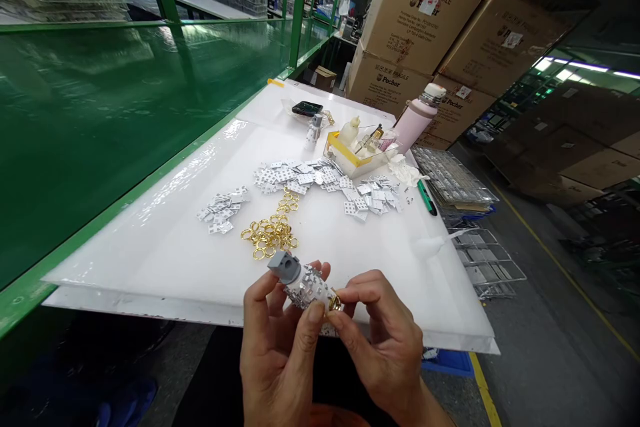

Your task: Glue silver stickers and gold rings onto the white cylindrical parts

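Note:
My left hand (285, 340) is closed round a small white cylindrical piece (306, 287) with a grey block-shaped end and a rough covering of small silvery bits. At its near right end my right hand (375, 333) pinches a gold ring (335, 302) against the piece; whether the ring is fixed there I cannot tell. Beyond my hands lies a heap of loose gold rings (270, 235). Small white dotted tiles (300, 175) are spread behind the rings, with a smaller pile of tiles (223, 210) to the left. A similar grey-and-white piece (314, 132) stands farther back.
A yellow-edged tray (345, 159) holds a squeeze bottle (349, 131) and small tools. Behind it stands a pink flask (417, 117); a green pen (427, 198) lies at the table's right edge. Left runs a green conveyor belt (100, 93). Cardboard boxes (415, 20) are stacked behind.

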Tool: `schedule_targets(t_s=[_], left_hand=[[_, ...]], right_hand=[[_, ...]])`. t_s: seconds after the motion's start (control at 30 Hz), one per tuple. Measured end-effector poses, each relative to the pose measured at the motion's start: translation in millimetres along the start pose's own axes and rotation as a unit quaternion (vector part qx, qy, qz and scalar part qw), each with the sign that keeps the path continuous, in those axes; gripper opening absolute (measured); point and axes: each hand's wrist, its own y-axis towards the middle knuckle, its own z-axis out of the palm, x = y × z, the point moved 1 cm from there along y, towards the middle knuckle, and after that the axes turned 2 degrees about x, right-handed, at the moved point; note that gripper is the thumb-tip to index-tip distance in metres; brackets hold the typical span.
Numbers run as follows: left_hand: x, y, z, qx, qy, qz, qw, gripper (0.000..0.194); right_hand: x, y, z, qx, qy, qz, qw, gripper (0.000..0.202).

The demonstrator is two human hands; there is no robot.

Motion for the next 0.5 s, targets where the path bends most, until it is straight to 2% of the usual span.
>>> schedule_targets(t_s=[0.5], left_hand=[[0.0,6.0,-0.9,-0.01,-0.072,-0.123,0.99,0.044]], right_hand=[[-4.7,-2.6,3.0,0.026,0.006,0.039,0.999,0.018]])
